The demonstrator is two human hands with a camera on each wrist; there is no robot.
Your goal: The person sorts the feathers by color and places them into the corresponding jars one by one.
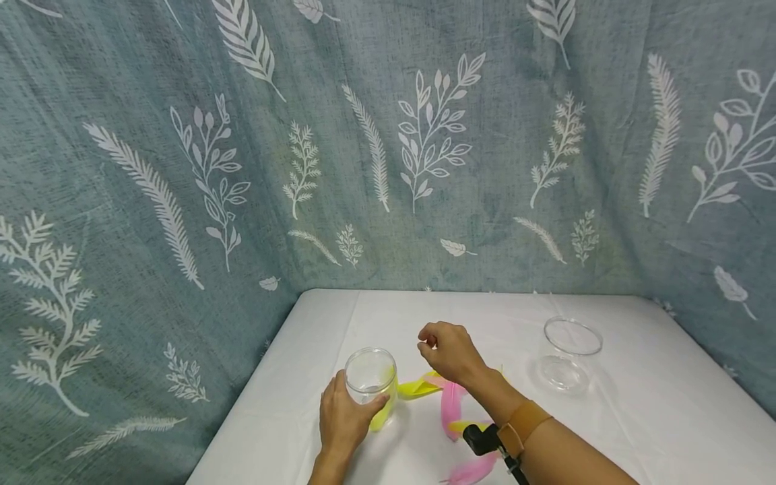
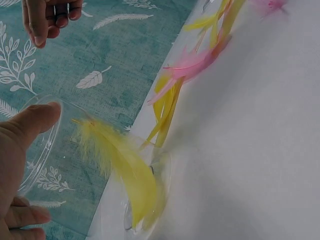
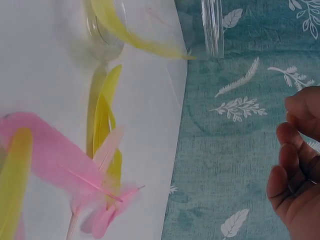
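My left hand [image 1: 347, 419] grips a clear jar [image 1: 371, 389] standing upright on the table, thumb on the near side by the rim. Inside the jar is one yellow feather [image 2: 132, 170], leaning against the wall. My right hand [image 1: 451, 350] is raised above the loose feathers, to the right of the jar. Its fingers [image 3: 289, 159] are loosely bent and nothing shows between them. Beneath the right arm lie pink feathers [image 1: 450, 411] and yellow feathers [image 1: 417, 389], some overlapping and partly hidden by the forearm.
A second clear jar [image 1: 565, 372] stands on the right of the table, with no feather visible in it. White cloth covers the table [image 1: 655, 404]. Behind and at the left hangs a blue-green curtain [image 1: 376, 256] with white leaf prints.
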